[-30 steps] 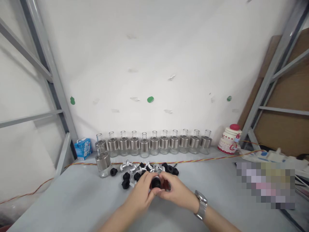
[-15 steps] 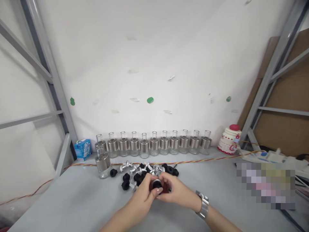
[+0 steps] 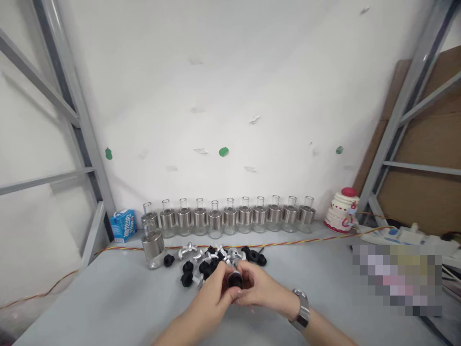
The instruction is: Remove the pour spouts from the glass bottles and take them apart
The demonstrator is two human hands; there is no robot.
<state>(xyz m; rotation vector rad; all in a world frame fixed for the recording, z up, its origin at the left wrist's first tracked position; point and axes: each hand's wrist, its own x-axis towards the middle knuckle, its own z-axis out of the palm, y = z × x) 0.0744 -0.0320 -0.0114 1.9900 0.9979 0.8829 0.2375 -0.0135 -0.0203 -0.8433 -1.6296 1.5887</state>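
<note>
Both hands meet over the near middle of the table, around a black bottle stopper point(image 3: 236, 280) with a pale silvery edge at its top. My left hand point(image 3: 218, 288) pinches it from the left, thumb along its lower side. From the right, my right hand point(image 3: 254, 284) curls its fingers round the same stopper, and its thumb meets the left one. Fingers cover much of the piece. Just beyond the hands lies a loose pile of silver pouring spouts point(image 3: 209, 258) and black stoppers point(image 3: 187, 279).
Several glass bottles point(image 3: 215, 218) with steel sleeves line the wall; one bottle point(image 3: 152, 244) stands forward at left. A blue carton point(image 3: 123, 225) is far left, a white and red jar point(image 3: 342, 211) right. A twisted wire point(image 3: 288, 243) crosses behind the pile. A power strip point(image 3: 406, 236) lies right.
The black stopper has turned in my fingers: more of its black side shows and less of the silvery top. My right wrist has rotated slightly. The view has shifted a little.
</note>
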